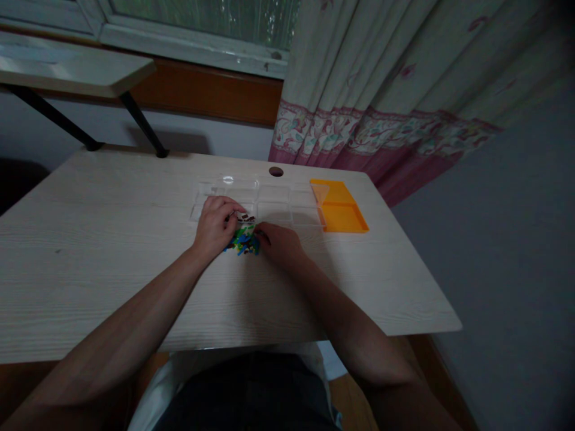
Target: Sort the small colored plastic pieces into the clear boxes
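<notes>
A small heap of toy building bricks point(244, 242) in blue, green, yellow and dark colours lies on the table, between my two hands. Just behind it is a clear plastic compartment box point(275, 211), with dark brown and white pieces point(245, 217) at its near edge. My left hand point(217, 222) rests over the box's near left part, its fingers curled by those pieces; what they hold is hidden. To the right of the heap, my right hand point(281, 244) has its fingertips pressed together at the bricks. Anything pinched there is too small to make out.
An orange tray point(344, 216) with a divider sits at the right end of the clear box, partly under it. Behind them is a round hole point(276, 172) in the wooden table point(112, 257). A raised shelf point(76, 69) on black legs stands back left; a curtain point(359, 90) hangs behind.
</notes>
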Motion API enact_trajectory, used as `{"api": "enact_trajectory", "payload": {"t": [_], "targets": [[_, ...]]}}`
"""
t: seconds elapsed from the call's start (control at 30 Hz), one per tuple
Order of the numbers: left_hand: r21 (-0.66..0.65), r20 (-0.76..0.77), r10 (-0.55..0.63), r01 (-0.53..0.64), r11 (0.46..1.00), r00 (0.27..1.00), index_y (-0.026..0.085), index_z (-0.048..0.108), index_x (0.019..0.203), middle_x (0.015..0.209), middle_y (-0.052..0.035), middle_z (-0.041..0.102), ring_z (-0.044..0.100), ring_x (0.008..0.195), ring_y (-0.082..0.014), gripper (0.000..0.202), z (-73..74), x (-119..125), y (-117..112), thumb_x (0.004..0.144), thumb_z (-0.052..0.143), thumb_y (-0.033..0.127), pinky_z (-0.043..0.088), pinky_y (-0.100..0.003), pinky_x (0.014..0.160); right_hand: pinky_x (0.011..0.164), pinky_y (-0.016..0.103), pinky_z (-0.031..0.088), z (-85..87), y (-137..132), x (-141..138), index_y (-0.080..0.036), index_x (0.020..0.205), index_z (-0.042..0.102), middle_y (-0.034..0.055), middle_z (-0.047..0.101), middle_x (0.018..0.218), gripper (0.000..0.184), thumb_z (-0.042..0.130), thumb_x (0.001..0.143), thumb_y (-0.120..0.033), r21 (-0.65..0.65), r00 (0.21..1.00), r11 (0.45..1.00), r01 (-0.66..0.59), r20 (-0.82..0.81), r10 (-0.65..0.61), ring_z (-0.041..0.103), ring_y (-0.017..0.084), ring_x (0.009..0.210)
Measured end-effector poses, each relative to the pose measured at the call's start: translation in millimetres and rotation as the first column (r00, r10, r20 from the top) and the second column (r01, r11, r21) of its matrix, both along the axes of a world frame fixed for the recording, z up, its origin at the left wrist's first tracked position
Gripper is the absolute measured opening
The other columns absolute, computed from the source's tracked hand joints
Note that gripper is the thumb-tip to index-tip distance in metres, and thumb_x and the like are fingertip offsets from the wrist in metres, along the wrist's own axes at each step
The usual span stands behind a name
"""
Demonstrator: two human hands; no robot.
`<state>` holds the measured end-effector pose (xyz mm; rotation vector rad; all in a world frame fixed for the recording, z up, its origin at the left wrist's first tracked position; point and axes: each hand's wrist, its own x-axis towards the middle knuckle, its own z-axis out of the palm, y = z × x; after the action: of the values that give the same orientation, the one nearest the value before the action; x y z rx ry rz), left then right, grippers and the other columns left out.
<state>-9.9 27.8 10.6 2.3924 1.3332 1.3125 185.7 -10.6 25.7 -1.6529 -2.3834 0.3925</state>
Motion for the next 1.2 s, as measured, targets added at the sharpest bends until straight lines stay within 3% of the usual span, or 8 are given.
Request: {"api": "enact_trajectory", "payload": {"t": [0.23, 0.4, 0.6, 0.7, 0.83, 1.0, 1.2], "targets": [[-0.006, -0.011, 0.006, -0.006, 1.0, 1.0, 0.022, 0.069, 0.095, 0.097, -0.0037, 0.064, 0.053, 0.101, -0.0232, 0.024, 0.5, 1, 0, 0.084, 0.052, 0.01, 0.042, -0.043, 0.095, 0.077, 0.027, 0.044, -0.8, 1, 1, -0.024, 0.111, 0.065, 0.0039, 0.073, 0.105, 0.022, 0.05, 0.095, -0.029, 0.008, 0.994, 0.998, 0.058, -0.097, -0.057, 0.066, 0.02, 0.093], [-0.013, -0.016, -0.024, 0.024, 1.0, 1.0, 0.021, 0.069, 0.096, 0.097, -0.0042, 0.064, 0.054, 0.102, -0.0227, 0.021, 3.7, 2, -2, 0.088, 0.052, 0.014, 0.042, -0.042, 0.096, 0.069, 0.025, 0.041, -3.4, 5, 5, -0.021, 0.105, 0.067, 0.0028, 0.071, 0.086, 0.021, 0.052, 0.094, -0.03, -0.01, 0.955, 0.99, 0.138, -0.265, -0.136, 0.062, 0.015, 0.076], [-0.036, -0.077, -0.194, 0.191, 0.981, 0.978, 0.022, 0.069, 0.102, 0.101, -0.0049, 0.065, 0.055, 0.102, -0.022, 0.017, 4.8, 4, -4, 0.09, 0.056, 0.025, 0.042, -0.041, 0.095, 0.057, 0.022, 0.037, -8.0, 13, 10, -0.017, 0.094, 0.068, -0.0026, 0.059, 0.064, 0.024, 0.057, 0.088, -0.037, -0.094, 0.781, 0.98, 0.176, -0.592, -0.198, 0.052, 0.011, 0.059], [-0.048, -0.102, -0.246, 0.243, 0.969, 0.964, 0.022, 0.068, 0.106, 0.1, -0.0054, 0.065, 0.056, 0.101, -0.0225, 0.021, 4.1, 4, -4, 0.09, 0.06, 0.033, 0.043, -0.041, 0.093, 0.053, 0.021, 0.036, -8.3, 15, 9, -0.017, 0.092, 0.066, -0.0031, 0.058, 0.065, 0.028, 0.06, 0.083, -0.043, -0.252, 0.624, 0.964, 0.091, -0.74, -0.252, 0.049, 0.01, 0.057], [-0.035, -0.101, -0.27, 0.267, 0.963, 0.958, 0.022, 0.067, 0.107, 0.098, -0.0048, 0.065, 0.057, 0.1, -0.0219, 0.025, 4.2, 4, -3, 0.089, 0.062, 0.039, 0.044, -0.041, 0.092, 0.045, 0.02, 0.029, -2.4, 13, 5, -0.017, 0.088, 0.064, -0.0065, 0.05, 0.057, 0.034, 0.066, 0.075, -0.049, -0.442, 0.445, 0.895, -0.05, -0.812, -0.377, 0.04, 0.007, 0.048], [-0.019, -0.087, -0.254, 0.253, 0.967, 0.963, 0.024, 0.068, 0.105, 0.097, -0.004, 0.066, 0.057, 0.099, -0.0213, 0.023, 5.8, 4, -5, 0.09, 0.062, 0.039, 0.044, -0.041, 0.092, 0.04, 0.02, 0.021, 7.2, 7, 4, -0.017, 0.086, 0.065, -0.0093, 0.042, 0.048, 0.035, 0.07, 0.073, -0.049, -0.508, 0.382, 0.855, -0.105, -0.814, -0.438, 0.033, 0.005, 0.041], [-0.003, -0.09, -0.26, 0.261, 0.965, 0.961, 0.023, 0.068, 0.105, 0.096, -0.004, 0.067, 0.058, 0.098, -0.0209, 0.022, 5.2, 4, -4, 0.09, 0.062, 0.038, 0.045, -0.04, 0.092, 0.036, 0.02, 0.017, 6.6, 6, 6, -0.016, 0.086, 0.066, -0.0097, 0.041, 0.046, 0.034, 0.072, 0.072, -0.046, -0.533, 0.355, 0.829, -0.166, -0.817, -0.454, 0.031, 0.005, 0.037]]}}
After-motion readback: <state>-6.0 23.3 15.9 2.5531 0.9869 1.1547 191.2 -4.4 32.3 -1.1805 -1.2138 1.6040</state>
